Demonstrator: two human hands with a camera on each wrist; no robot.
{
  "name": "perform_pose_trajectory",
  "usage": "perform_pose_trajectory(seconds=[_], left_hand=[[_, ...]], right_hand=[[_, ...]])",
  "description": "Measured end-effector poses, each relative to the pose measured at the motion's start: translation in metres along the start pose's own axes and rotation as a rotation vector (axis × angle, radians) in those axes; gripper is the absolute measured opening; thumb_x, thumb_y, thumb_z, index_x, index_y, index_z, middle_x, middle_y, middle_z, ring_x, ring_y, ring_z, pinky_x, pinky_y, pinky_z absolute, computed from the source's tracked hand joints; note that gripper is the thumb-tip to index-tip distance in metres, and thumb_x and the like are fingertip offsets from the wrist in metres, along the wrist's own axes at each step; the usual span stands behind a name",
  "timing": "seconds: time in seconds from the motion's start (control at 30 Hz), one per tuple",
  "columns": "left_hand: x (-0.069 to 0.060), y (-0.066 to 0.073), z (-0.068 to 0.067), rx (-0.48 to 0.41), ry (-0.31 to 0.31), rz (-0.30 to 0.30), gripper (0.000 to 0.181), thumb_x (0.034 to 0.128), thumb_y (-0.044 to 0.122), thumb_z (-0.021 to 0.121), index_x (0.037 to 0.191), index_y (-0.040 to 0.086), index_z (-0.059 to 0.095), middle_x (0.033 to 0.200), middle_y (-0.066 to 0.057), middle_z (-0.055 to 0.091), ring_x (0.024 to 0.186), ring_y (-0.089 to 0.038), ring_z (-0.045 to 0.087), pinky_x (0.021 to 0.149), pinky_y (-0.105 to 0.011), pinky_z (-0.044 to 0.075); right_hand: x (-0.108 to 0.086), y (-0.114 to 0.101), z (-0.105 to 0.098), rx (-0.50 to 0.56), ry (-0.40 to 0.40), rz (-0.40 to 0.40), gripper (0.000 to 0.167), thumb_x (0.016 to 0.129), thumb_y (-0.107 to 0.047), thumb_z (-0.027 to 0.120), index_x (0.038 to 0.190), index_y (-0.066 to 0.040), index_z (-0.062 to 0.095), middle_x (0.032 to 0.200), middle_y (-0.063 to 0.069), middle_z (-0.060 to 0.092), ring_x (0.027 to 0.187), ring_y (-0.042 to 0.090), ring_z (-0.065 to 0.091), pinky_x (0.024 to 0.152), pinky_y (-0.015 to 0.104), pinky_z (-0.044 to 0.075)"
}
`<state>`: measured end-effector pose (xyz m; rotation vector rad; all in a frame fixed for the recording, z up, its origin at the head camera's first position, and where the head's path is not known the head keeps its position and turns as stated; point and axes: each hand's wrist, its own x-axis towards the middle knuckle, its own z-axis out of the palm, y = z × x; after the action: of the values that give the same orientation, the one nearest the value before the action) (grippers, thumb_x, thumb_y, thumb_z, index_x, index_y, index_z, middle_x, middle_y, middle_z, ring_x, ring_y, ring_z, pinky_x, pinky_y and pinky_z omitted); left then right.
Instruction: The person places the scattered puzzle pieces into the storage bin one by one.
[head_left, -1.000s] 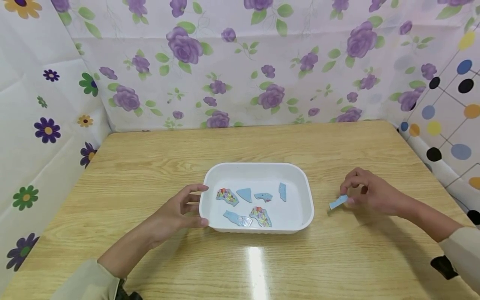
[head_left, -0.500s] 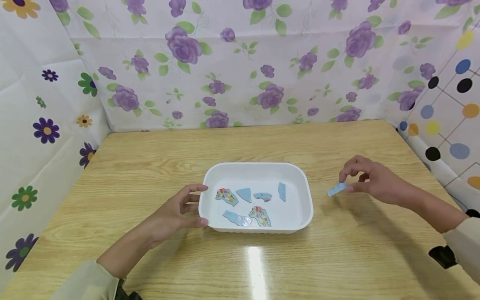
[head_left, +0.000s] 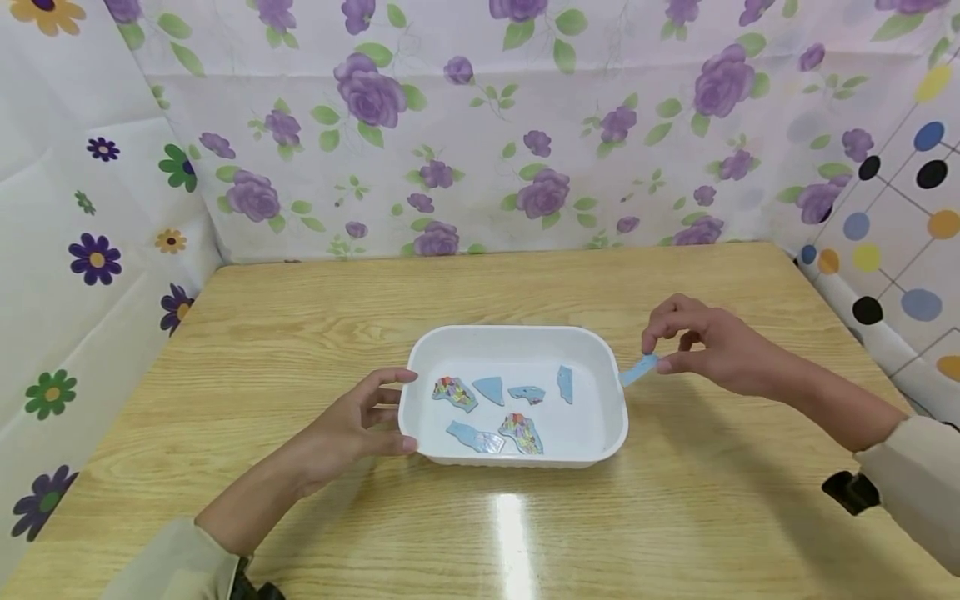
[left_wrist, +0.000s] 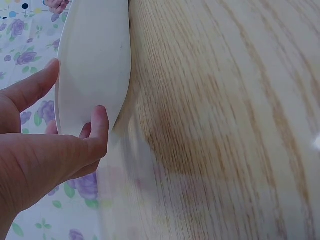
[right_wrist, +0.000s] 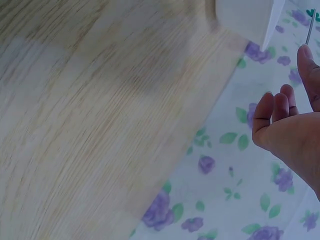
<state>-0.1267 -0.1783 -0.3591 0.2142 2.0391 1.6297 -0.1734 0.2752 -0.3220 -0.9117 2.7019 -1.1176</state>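
Observation:
A white plastic tray (head_left: 588, 421) stands mid-table. At its left end my left hand (head_left: 337, 429) holds the rim, thumb near the front corner and fingers farther back. In the left wrist view that hand (left_wrist: 65, 145) lies against the tray's outer wall (left_wrist: 95, 55). My right hand (head_left: 723, 346) pinches a narrow, flat light-blue puzzle piece (head_left: 640, 368) between thumb and fingers, raised near the tray's right rim. The right wrist view shows this piece (right_wrist: 311, 27) edge-on above the thumb. Several flat pieces lie apart in the tray, including a multicoloured one (head_left: 521, 433) and a blue triangle (head_left: 491, 389).
The tray rests on a wood-grain table (head_left: 315, 317). A floral cloth (head_left: 480, 167) hangs behind the table's far edge, with patterned sheets at both sides. A bright reflection shows on the tabletop in front of the tray.
My right hand has moved left and farther back, bringing the light-blue puzzle piece from beside the tray up to its right rim. The left hand and the tray have stayed still.

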Motion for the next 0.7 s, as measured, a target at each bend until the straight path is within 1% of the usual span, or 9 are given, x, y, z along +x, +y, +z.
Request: perform_pose_trajectory(seconds=[0.13, 0.37, 0.5, 0.7], left_hand=[[0.000, 0.000, 0.000, -0.005, -0.006, 0.001, 0.083, 0.0786, 0.013, 0.080, 0.146, 0.019, 0.031, 0.138, -0.018, 0.039, 0.126, -0.033, 0.046, 0.096, -0.042, 0.047], [0.000, 0.000, 0.000, 0.002, 0.002, -0.002, 0.083, 0.0783, 0.013, 0.080, 0.145, 0.020, 0.032, 0.137, -0.018, 0.040, 0.126, -0.033, 0.046, 0.096, -0.043, 0.047], [0.000, 0.000, 0.000, 0.006, 0.003, -0.003, 0.083, 0.0780, 0.013, 0.080, 0.146, 0.020, 0.032, 0.137, -0.018, 0.040, 0.127, -0.033, 0.046, 0.096, -0.042, 0.047], [-0.002, 0.002, 0.001, 0.010, -0.004, 0.003, 0.083, 0.0792, 0.013, 0.079, 0.147, 0.016, 0.030, 0.138, -0.019, 0.039, 0.126, -0.034, 0.046, 0.095, -0.042, 0.048]], right_hand=[[0.008, -0.007, 0.008, 0.020, -0.022, 0.001, 0.018, 0.088, -0.006, 0.069, 0.095, -0.022, 0.067, 0.108, -0.001, 0.050, 0.097, 0.012, 0.043, 0.073, 0.029, 0.045], [0.021, -0.020, 0.024, 0.037, -0.086, 0.000, 0.021, 0.085, -0.006, 0.072, 0.093, -0.025, 0.066, 0.108, -0.001, 0.050, 0.103, 0.022, 0.041, 0.077, 0.039, 0.040], [0.026, -0.024, 0.032, 0.032, -0.113, 0.012, 0.024, 0.083, -0.004, 0.074, 0.091, -0.025, 0.066, 0.109, -0.001, 0.049, 0.106, 0.022, 0.039, 0.079, 0.041, 0.039], [0.034, -0.030, 0.044, 0.009, -0.142, 0.013, 0.027, 0.080, -0.002, 0.076, 0.087, -0.025, 0.066, 0.109, -0.001, 0.048, 0.106, 0.022, 0.037, 0.080, 0.043, 0.036]])
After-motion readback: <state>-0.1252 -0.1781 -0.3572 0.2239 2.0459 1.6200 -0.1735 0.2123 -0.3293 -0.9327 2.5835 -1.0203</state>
